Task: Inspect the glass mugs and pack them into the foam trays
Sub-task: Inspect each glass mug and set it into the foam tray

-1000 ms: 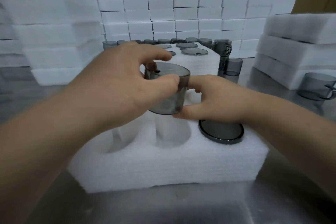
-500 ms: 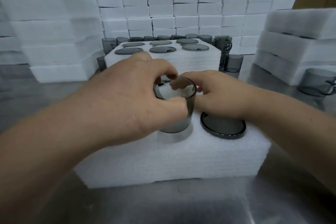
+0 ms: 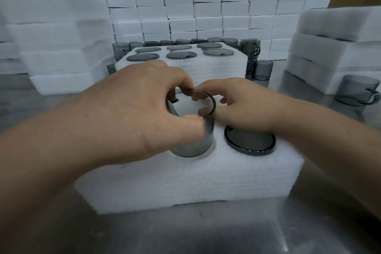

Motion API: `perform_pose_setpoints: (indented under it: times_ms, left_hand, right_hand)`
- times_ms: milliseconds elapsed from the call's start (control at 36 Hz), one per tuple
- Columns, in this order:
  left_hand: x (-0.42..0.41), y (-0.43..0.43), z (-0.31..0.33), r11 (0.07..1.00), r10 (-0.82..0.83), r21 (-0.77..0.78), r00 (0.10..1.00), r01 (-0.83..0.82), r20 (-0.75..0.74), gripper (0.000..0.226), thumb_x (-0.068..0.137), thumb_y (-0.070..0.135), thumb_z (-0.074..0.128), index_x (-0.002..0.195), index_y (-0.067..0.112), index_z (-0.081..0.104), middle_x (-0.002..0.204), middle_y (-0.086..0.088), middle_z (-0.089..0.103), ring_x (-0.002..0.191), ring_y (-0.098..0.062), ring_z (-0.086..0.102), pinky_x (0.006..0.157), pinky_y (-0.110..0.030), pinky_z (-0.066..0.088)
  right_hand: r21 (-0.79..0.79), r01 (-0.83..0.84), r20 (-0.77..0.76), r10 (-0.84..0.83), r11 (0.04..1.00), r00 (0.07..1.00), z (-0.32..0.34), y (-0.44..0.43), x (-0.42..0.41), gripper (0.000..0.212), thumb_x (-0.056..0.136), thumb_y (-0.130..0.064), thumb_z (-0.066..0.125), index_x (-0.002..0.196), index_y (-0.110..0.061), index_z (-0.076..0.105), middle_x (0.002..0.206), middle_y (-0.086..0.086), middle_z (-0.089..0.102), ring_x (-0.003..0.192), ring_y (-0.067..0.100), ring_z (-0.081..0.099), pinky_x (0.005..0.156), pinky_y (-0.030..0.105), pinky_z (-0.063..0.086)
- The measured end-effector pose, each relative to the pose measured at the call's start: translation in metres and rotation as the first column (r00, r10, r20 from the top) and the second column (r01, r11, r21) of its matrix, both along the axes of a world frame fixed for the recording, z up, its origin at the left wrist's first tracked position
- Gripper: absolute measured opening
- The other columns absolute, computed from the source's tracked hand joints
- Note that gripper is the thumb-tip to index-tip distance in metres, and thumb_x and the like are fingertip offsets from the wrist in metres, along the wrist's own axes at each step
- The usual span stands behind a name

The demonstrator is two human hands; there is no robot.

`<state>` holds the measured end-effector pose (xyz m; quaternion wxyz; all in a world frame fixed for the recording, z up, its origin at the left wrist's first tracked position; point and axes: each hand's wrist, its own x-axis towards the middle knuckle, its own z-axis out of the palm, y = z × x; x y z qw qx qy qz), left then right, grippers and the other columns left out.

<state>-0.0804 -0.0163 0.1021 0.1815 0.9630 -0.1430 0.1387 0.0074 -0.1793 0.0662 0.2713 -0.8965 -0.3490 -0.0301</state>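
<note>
Glass like this mug (image 3: 198,146) is stiff, slick and brittle, so I judge its wall the safest hold. It stands mid-frame, partly sunk in a tray (image 3: 185,187) pocket; my left hand (image 3: 144,113) grips its side, my right hand (image 3: 245,107) curls on the far rim.

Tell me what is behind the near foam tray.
A second foam tray with six grey mugs sunk in it; loose mugs stand around it. The left hand covers part of its front.
</note>
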Motion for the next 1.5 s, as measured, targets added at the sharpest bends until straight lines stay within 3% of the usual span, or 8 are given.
perform_pose_setpoints:
  times_ms: [611, 861, 889, 917, 945, 1000, 1251, 1501]
  left_hand:
    - [0.004, 0.000, -0.003, 0.993, 0.000, 0.116, 0.987, 0.019, -0.161, 0.055, 0.040, 0.076, 0.020, 0.084, 0.052, 0.044, 0.093, 0.029, 0.046, 0.091, 0.006, 0.047, 0.082, -0.028, 0.042]
    - [-0.004, -0.003, -0.025, 0.993, -0.114, -0.054, 0.976, 0.106, -0.183, 0.059, 0.081, 0.062, 0.020, 0.133, 0.042, 0.039, 0.139, 0.035, 0.025, 0.128, 0.013, 0.020, 0.101, -0.014, 0.019]
    - [0.000, -0.002, -0.024, 0.996, -0.089, 0.002, 0.990, 0.090, -0.114, 0.116, 0.033, 0.079, -0.002, 0.136, 0.042, 0.036, 0.143, 0.033, 0.019, 0.129, 0.012, 0.017, 0.101, -0.015, 0.017]
    - [0.000, -0.002, -0.022, 0.997, -0.065, 0.026, 0.981, 0.071, -0.183, 0.138, 0.004, 0.027, -0.007, 0.136, 0.044, 0.033, 0.145, 0.033, 0.018, 0.127, 0.016, 0.012, 0.099, -0.013, 0.013]
    - [0.002, -0.004, -0.022, 0.999, -0.042, -0.015, 0.982, 0.040, -0.186, 0.117, 0.025, 0.070, -0.001, 0.135, 0.047, 0.031, 0.146, 0.033, 0.015, 0.123, 0.021, 0.008, 0.097, -0.011, 0.010]
    - [0.003, -0.007, -0.020, 0.997, -0.046, -0.064, 0.976, 0.033, -0.213, 0.078, 0.062, 0.064, 0.016, 0.136, 0.045, 0.029, 0.149, 0.030, 0.013, 0.119, 0.024, 0.004, 0.094, -0.008, 0.007]
    - [0.010, -0.012, -0.020, 0.997, 0.014, 0.080, 0.961, 0.008, -0.276, 0.071, 0.066, 0.063, 0.018, 0.134, 0.047, 0.028, 0.081, 0.029, 0.039, 0.085, 0.003, 0.046, 0.077, -0.017, 0.038]
    - [0.008, -0.015, -0.021, 0.987, 0.095, 0.153, 0.945, -0.049, -0.312, 0.083, 0.064, 0.065, 0.013, 0.144, 0.047, -0.002, 0.152, 0.025, 0.013, 0.134, -0.002, 0.025, 0.087, -0.016, 0.020]
  right_hand:
    - [-0.020, -0.003, 0.025, 0.003, 1.000, 1.000, 0.000, -0.001, 0.001, 0.056, 0.072, -0.046, 0.046, 0.126, -0.031, 0.053, 0.118, -0.022, 0.056, 0.107, -0.006, 0.047, 0.082, 0.007, 0.034]
    - [-0.022, -0.006, 0.035, 0.007, 1.000, 0.999, 0.000, -0.001, 0.001, 0.041, 0.081, -0.035, 0.051, 0.122, -0.029, 0.056, 0.107, -0.025, 0.056, 0.094, -0.010, 0.049, 0.078, 0.006, 0.036]
    - [-0.026, -0.007, 0.036, 0.008, 1.000, 0.999, 0.000, -0.001, 0.001, 0.045, 0.081, -0.036, 0.050, 0.125, -0.029, 0.054, 0.114, -0.022, 0.057, 0.101, -0.008, 0.049, 0.079, 0.003, 0.034]
    - [-0.025, -0.009, 0.036, 0.009, 1.000, 0.999, 0.000, -0.001, 0.001, 0.048, 0.080, -0.038, 0.048, 0.127, -0.029, 0.053, 0.119, -0.020, 0.058, 0.105, -0.006, 0.049, 0.080, 0.003, 0.034]
    - [-0.022, -0.011, 0.036, 0.012, 1.000, 0.999, 0.000, -0.001, 0.001, 0.050, 0.079, -0.039, 0.047, 0.128, -0.029, 0.053, 0.121, -0.018, 0.058, 0.108, -0.006, 0.049, 0.080, 0.003, 0.033]
    - [-0.016, -0.015, 0.035, 0.016, 1.000, 0.999, 0.000, -0.001, 0.000, 0.055, 0.074, -0.043, 0.044, 0.127, -0.031, 0.053, 0.121, -0.018, 0.057, 0.108, -0.006, 0.048, 0.080, 0.002, 0.033]
    - [-0.020, 0.000, 0.049, 0.001, 1.000, 0.999, 0.000, -0.001, 0.001, 0.052, 0.072, -0.042, 0.046, 0.122, -0.032, 0.056, 0.112, -0.020, 0.057, 0.102, -0.007, 0.047, 0.079, 0.002, 0.033]
    - [-0.022, 0.004, 0.049, -0.003, 1.000, 0.999, 0.001, 0.001, -0.001, 0.053, 0.071, -0.042, 0.045, 0.122, -0.033, 0.056, 0.106, -0.024, 0.053, 0.101, -0.010, 0.045, 0.079, 0.002, 0.033]
